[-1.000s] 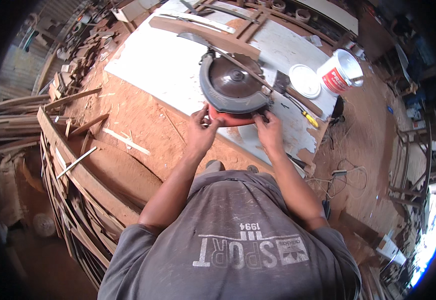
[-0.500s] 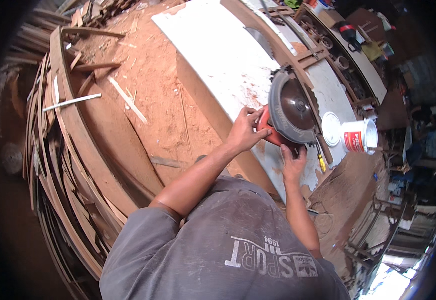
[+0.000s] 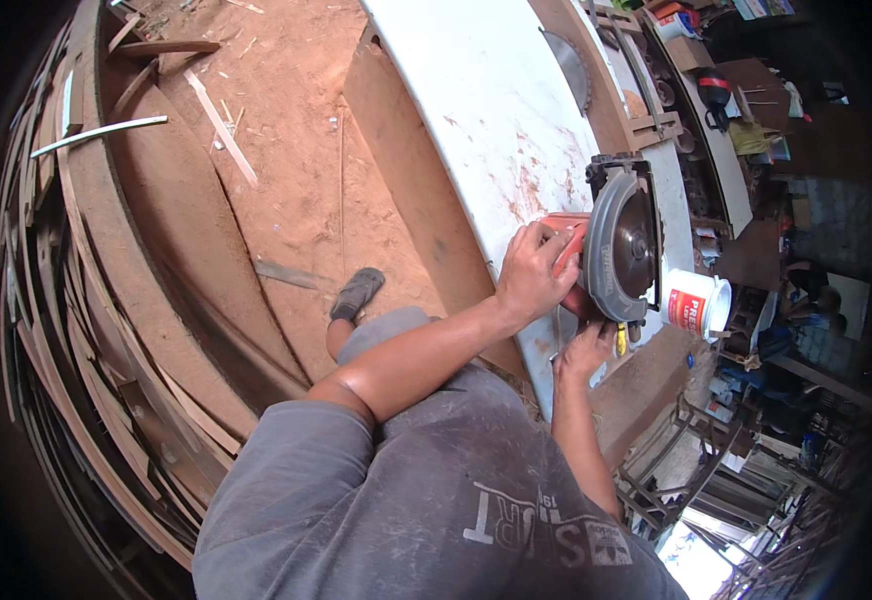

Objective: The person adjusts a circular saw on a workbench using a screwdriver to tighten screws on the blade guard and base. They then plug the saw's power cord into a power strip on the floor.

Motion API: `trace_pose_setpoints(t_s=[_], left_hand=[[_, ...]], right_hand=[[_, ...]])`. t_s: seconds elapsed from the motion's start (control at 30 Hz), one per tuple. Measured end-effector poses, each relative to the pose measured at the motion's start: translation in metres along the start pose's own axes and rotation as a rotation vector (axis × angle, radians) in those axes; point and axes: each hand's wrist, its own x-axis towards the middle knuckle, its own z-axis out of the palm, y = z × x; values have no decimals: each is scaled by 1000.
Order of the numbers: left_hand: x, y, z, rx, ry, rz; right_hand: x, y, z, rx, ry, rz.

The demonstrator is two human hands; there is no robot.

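A circular saw with a red body [image 3: 572, 278] and grey blade guard [image 3: 606, 270] rests on the white board [image 3: 456, 100], its dark blade [image 3: 638, 240] facing right. My left hand [image 3: 546, 265] is closed on the red body. Below the saw, my right hand [image 3: 586, 350] has curled fingers; what they hold is hidden. Beside it is a yellow-handled tool [image 3: 620, 338], partly covered. Right of the saw stands a white bucket [image 3: 706, 300] with a red label. A loose toothed blade [image 3: 568, 70] lies further up the board.
Long curved timber strips [image 3: 96, 390] are stacked at the left. Sawdust and scraps cover the ground [image 3: 276, 180], where my sandalled foot [image 3: 356, 295] shows. A long shelf [image 3: 716, 165] with clutter runs along the upper right. Another person [image 3: 821, 310] is in the dim background at the right.
The view has swung round. The saw has turned and stands more on edge, its guard now nearly vertical in the picture. My right hand has moved lower. My foot has come into view.
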Motion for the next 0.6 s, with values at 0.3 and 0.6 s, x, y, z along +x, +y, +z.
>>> trace_pose_setpoints(t_s=[0.3, 0.6], left_hand=[[5, -7, 17, -252, -69, -107], [35, -1, 3, 53, -438, -366]], right_hand=[[14, 10, -4, 78, 53, 215], [52, 37, -7, 72, -31, 305]])
